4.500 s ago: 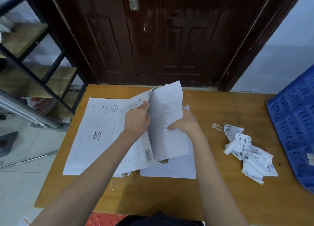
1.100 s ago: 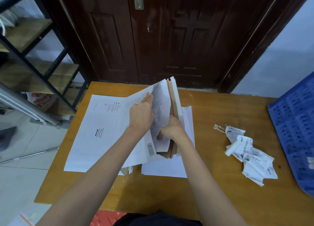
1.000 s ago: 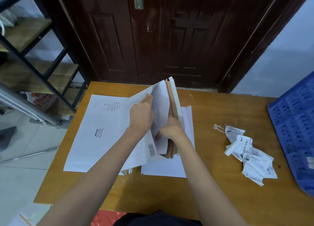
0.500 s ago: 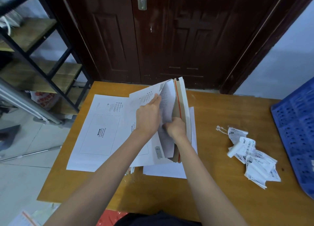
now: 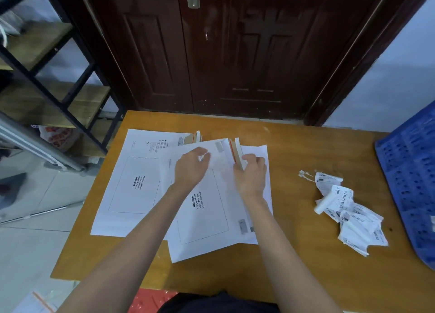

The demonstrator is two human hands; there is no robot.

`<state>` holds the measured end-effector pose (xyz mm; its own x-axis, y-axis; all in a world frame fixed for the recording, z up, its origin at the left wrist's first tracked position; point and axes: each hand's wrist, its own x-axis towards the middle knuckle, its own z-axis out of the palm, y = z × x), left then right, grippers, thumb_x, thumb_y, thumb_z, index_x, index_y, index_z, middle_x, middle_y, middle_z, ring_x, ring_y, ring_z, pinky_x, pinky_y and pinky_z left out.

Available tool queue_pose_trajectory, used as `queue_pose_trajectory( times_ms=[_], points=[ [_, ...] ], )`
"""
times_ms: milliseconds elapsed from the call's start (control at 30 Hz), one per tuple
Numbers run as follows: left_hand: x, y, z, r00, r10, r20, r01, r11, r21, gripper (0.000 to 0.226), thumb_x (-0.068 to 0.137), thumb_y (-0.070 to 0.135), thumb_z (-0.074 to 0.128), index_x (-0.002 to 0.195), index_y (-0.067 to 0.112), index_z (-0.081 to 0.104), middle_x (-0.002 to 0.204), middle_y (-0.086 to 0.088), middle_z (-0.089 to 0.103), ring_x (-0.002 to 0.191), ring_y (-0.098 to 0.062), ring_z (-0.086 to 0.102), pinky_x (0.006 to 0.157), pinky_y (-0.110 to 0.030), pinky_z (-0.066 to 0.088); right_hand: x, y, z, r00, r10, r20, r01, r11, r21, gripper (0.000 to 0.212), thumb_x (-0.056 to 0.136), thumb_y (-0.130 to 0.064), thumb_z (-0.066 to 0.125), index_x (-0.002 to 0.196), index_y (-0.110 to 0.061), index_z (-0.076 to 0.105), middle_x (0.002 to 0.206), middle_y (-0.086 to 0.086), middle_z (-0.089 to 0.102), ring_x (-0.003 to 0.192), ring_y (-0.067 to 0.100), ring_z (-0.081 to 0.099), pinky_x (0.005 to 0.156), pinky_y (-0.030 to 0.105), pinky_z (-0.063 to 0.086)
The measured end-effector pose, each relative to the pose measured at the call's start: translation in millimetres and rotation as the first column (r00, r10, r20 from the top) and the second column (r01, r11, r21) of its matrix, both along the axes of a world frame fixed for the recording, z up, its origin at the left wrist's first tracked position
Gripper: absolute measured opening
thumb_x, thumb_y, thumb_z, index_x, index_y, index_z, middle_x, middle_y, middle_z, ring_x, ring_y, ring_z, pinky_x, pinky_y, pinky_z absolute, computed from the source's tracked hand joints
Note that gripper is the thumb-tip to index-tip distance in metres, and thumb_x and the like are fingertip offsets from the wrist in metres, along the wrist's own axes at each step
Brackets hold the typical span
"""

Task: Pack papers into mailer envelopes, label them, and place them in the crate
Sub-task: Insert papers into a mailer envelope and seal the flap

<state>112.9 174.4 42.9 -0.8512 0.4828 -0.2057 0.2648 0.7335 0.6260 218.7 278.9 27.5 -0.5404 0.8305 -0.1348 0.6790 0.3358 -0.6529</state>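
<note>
Right hand (image 5: 250,176) pinches the mailer envelope (image 5: 204,209) flap; left hand (image 5: 191,169) rests loose-fingered on it. Sealing, labels (image 5: 348,209) at three o'clock, crate (image 5: 409,171) remain.

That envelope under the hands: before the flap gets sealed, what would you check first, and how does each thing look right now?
1. Mailer envelope lies flat on the table: ok.
2. Papers fully inside: cannot tell, none stick out.
3. Flap folded down: not ok, it stands up, pinched by the right hand.
4. Left hand steadies the envelope: ok, it rests on top.
5. Waybill box free for a label: ok, printed box uncovered.
6. Labels and crate nearby: ok, both to the right.
</note>
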Motion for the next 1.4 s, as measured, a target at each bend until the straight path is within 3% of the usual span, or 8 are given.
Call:
queue_pose_trajectory(
  times_ms=[167, 300, 533, 667, 800, 1033, 1233, 1400],
  points=[
    [0, -28, -32, 0.999, 0.025, 0.03, -0.021, 0.99, -0.139, 0.026, 0.094, 0.017, 0.049, 0.115, 0.02, 0.063, 0.119, 0.004, 0.066, 0.104, -0.018, 0.061, 0.081, -0.023, 0.041, 1, -5, -10, 0.92, 0.222, 0.322, -0.066, 0.899, -0.433, 0.064, 0.084, -0.037, 0.063, 0.136, -0.01, 0.039, 0.134, 0.008, 0.047, 0.122, 0.027, 0.049, 0.086, 0.034, 0.046],
    [10, -29, -39, 1.0, -0.014, 0.028, 0.018, 0.988, -0.152, 0.028, 0.093, 0.017, 0.05, 0.117, 0.021, 0.063, 0.12, 0.006, 0.066, 0.101, -0.018, 0.063, 0.081, -0.022, 0.043, 3, -18, -20, 0.837, 0.239, 0.493, -0.092, 0.948, -0.304, 0.045, 0.087, -0.023, 0.057, 0.128, -0.011, 0.045, 0.129, 0.01, 0.053, 0.119, 0.028, 0.05, 0.091, 0.033, 0.048],
    [2, -15, -28, 0.976, -0.137, -0.171, 0.095, 0.967, -0.236, 0.036, 0.093, 0.024, 0.052, 0.129, 0.018, 0.052, 0.13, -0.003, 0.051, 0.101, -0.026, 0.061, 0.079, -0.032, 0.048, -1, 4, -14, 0.959, 0.175, 0.225, -0.112, 0.957, -0.268, 0.05, 0.088, -0.004, 0.042, 0.135, -0.022, 0.046, 0.126, 0.008, 0.057, 0.111, 0.028, 0.057, 0.086, 0.034, 0.049],
    [-3, 1, -19, 0.797, -0.408, -0.445, 0.383, 0.912, -0.151, 0.064, 0.081, 0.039, 0.067, 0.138, 0.022, 0.044, 0.139, 0.001, 0.044, 0.124, -0.023, 0.043, 0.093, -0.039, 0.046, -6, 18, -3, 0.921, 0.22, 0.321, -0.209, 0.976, -0.067, 0.049, 0.088, -0.005, 0.043, 0.13, -0.03, 0.052, 0.125, 0.003, 0.058, 0.117, 0.022, 0.052, 0.097, 0.034, 0.032],
    [5, 11, -30, 0.742, -0.626, -0.239, 0.549, 0.773, -0.318, 0.078, 0.079, 0.055, 0.064, 0.144, 0.022, 0.037, 0.142, 0.002, 0.041, 0.137, -0.021, 0.03, 0.116, -0.044, 0.012, -6, 24, -1, 0.909, 0.258, 0.326, -0.236, 0.966, -0.106, 0.045, 0.088, -0.006, 0.043, 0.124, -0.029, 0.059, 0.124, 0.002, 0.061, 0.12, 0.021, 0.051, 0.101, 0.033, 0.031],
    [24, 12, -38, 0.752, -0.659, -0.02, 0.646, 0.742, -0.179, 0.034, 0.08, 0.032, 0.072, 0.11, 0.019, 0.063, 0.107, 0.002, 0.064, 0.096, -0.019, 0.058, 0.075, -0.03, 0.042, -1, 23, -5, 0.89, 0.378, 0.254, -0.259, 0.879, -0.4, 0.009, 0.076, -0.017, 0.061, 0.069, -0.021, 0.066, 0.081, -0.001, 0.067, 0.084, 0.021, 0.062, 0.074, 0.03, 0.05],
    [36, 2, -44, 0.754, -0.656, 0.037, 0.657, 0.753, -0.043, 0.02, 0.079, 0.029, 0.073, 0.087, 0.014, 0.064, 0.091, 0.007, 0.062, 0.082, -0.016, 0.056, 0.073, -0.037, 0.049, -15, 30, -16, 0.949, 0.239, 0.205, -0.161, 0.928, -0.337, 0.033, 0.083, -0.005, 0.047, 0.096, -0.022, 0.072, 0.1, -0.005, 0.065, 0.087, 0.02, 0.064, 0.08, 0.034, 0.055],
    [43, 3, -51, 0.798, -0.599, 0.068, 0.603, 0.794, -0.074, 0.024, 0.085, 0.038, 0.065, 0.102, 0.021, 0.066, 0.101, 0.005, 0.068, 0.09, -0.018, 0.06, 0.08, -0.038, 0.051, -21, 30, -29, 0.889, 0.313, 0.334, -0.209, 0.927, -0.312, 0.024, 0.077, -0.007, 0.056, 0.085, -0.021, 0.073, 0.097, -0.005, 0.07, 0.096, 0.016, 0.061, 0.074, 0.026, 0.052]
  ],
)
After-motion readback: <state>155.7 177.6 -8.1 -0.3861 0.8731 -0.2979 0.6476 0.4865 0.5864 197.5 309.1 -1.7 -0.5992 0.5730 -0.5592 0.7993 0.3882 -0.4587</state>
